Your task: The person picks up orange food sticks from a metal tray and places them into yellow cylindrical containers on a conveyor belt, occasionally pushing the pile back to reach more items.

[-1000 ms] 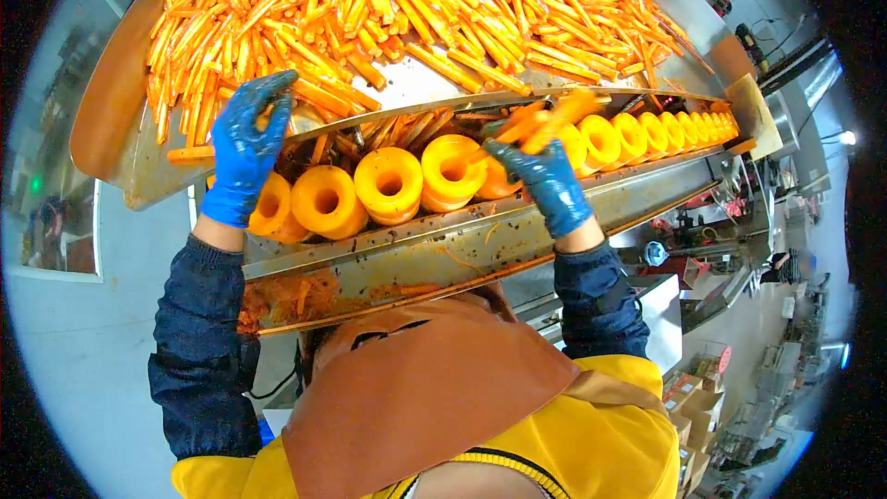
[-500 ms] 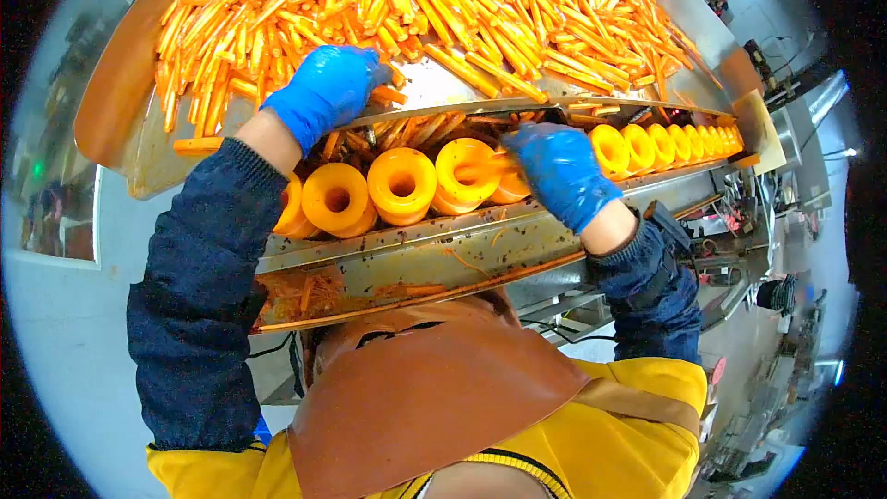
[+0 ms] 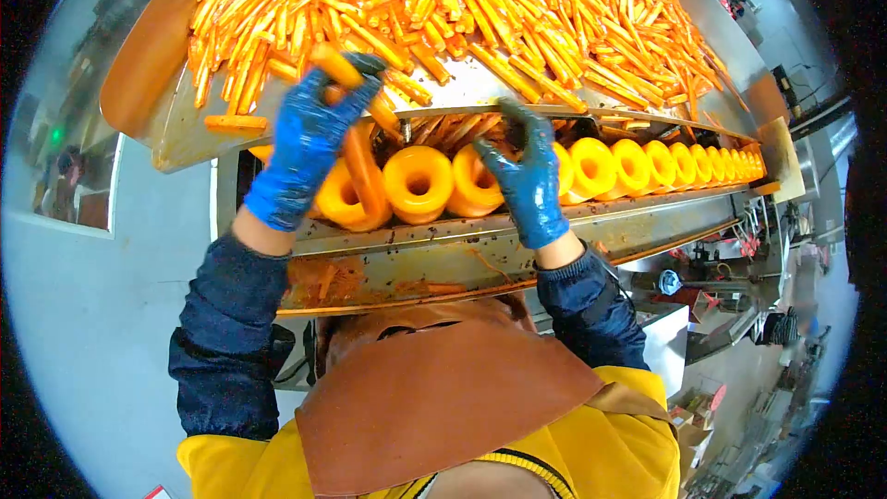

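My left hand (image 3: 300, 148), in a blue glove, is closed around orange sticks (image 3: 334, 65) at the front edge of the tray. Below its fingers, another long orange stick (image 3: 364, 171) slants down across a flared yellow-orange ring with a central hole. My right hand (image 3: 534, 180), gloved in wet, shiny blue, is raised over the row of rings (image 3: 418, 185). Its thumb and fingers are apart, and I see nothing between them. The thumb is close to a ring (image 3: 477, 187) with something orange in its hole.
A metal tray (image 3: 176, 134) heaped with orange sticks (image 3: 443, 0) lies beyond the rings. Nearer my body runs a stained metal trough (image 3: 499, 259) with orange scraps. My brown apron (image 3: 443, 397) is close to its edge.
My left hand has drawn back from the tray, lifting sticks. My right hand has moved left along the rings and opened; the orange piece at its fingers is no longer there.
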Demonstrator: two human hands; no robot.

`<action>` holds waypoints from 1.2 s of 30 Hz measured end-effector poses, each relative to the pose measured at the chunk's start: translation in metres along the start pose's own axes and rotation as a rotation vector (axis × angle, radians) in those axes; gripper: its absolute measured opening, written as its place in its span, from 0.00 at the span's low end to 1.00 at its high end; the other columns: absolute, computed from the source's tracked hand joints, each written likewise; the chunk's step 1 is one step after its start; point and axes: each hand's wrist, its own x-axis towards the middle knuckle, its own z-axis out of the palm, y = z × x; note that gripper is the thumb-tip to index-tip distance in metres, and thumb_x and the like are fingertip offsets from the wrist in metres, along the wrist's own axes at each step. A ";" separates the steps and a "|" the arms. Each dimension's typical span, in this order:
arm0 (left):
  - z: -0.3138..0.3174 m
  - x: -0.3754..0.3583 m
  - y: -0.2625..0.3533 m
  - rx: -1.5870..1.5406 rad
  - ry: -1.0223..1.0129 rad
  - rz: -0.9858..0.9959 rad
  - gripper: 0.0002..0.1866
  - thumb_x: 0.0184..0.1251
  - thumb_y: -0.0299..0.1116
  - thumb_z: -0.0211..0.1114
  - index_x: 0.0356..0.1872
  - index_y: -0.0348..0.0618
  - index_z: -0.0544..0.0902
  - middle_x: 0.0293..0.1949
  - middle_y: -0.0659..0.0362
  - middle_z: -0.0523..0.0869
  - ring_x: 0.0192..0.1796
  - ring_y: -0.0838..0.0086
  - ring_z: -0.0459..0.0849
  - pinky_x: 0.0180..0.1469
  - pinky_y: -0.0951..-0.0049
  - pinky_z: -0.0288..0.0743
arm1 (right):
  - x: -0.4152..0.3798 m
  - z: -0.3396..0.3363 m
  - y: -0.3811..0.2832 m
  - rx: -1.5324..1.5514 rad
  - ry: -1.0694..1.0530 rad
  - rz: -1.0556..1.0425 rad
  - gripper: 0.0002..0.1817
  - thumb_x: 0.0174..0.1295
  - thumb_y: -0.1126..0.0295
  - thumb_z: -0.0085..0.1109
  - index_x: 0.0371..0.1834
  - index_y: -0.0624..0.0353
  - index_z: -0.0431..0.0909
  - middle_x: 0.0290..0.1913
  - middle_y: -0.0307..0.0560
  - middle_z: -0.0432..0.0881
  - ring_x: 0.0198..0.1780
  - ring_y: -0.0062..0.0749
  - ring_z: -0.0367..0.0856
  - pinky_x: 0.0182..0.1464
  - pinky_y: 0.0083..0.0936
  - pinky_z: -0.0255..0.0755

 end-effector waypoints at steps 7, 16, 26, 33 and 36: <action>0.044 -0.032 -0.022 0.118 -0.331 0.145 0.14 0.53 0.27 0.72 0.43 0.39 0.82 0.38 0.57 0.84 0.42 0.73 0.81 0.48 0.73 0.74 | -0.011 0.016 -0.040 0.334 -0.386 0.134 0.27 0.52 0.74 0.64 0.58 0.62 0.71 0.50 0.52 0.80 0.52 0.36 0.79 0.52 0.26 0.73; 0.010 -0.028 -0.040 0.504 -0.094 0.419 0.11 0.51 0.27 0.71 0.37 0.48 0.85 0.36 0.55 0.83 0.38 0.63 0.82 0.41 0.68 0.76 | -0.008 0.006 -0.024 0.004 -0.380 0.125 0.17 0.54 0.66 0.67 0.45 0.61 0.78 0.36 0.53 0.83 0.39 0.39 0.82 0.44 0.30 0.75; -0.023 0.067 -0.030 1.088 -0.441 0.583 0.20 0.51 0.30 0.66 0.49 0.54 0.81 0.51 0.55 0.81 0.49 0.54 0.80 0.51 0.59 0.76 | 0.123 -0.005 0.008 -0.832 -0.556 0.000 0.20 0.49 0.62 0.64 0.45 0.60 0.80 0.43 0.59 0.82 0.46 0.51 0.80 0.49 0.40 0.74; 0.024 0.097 -0.033 1.344 -0.738 0.547 0.28 0.52 0.32 0.65 0.58 0.61 0.74 0.59 0.59 0.75 0.48 0.56 0.81 0.46 0.59 0.79 | 0.149 -0.037 -0.014 -1.025 -0.731 0.068 0.20 0.48 0.59 0.65 0.42 0.59 0.79 0.45 0.58 0.82 0.48 0.51 0.80 0.50 0.41 0.74; 0.049 0.111 -0.054 1.445 -0.702 0.546 0.17 0.56 0.32 0.61 0.49 0.57 0.80 0.46 0.55 0.80 0.42 0.60 0.83 0.41 0.60 0.80 | 0.158 -0.035 0.016 -1.102 -0.734 0.090 0.19 0.47 0.60 0.64 0.42 0.57 0.80 0.44 0.57 0.82 0.47 0.51 0.81 0.49 0.43 0.75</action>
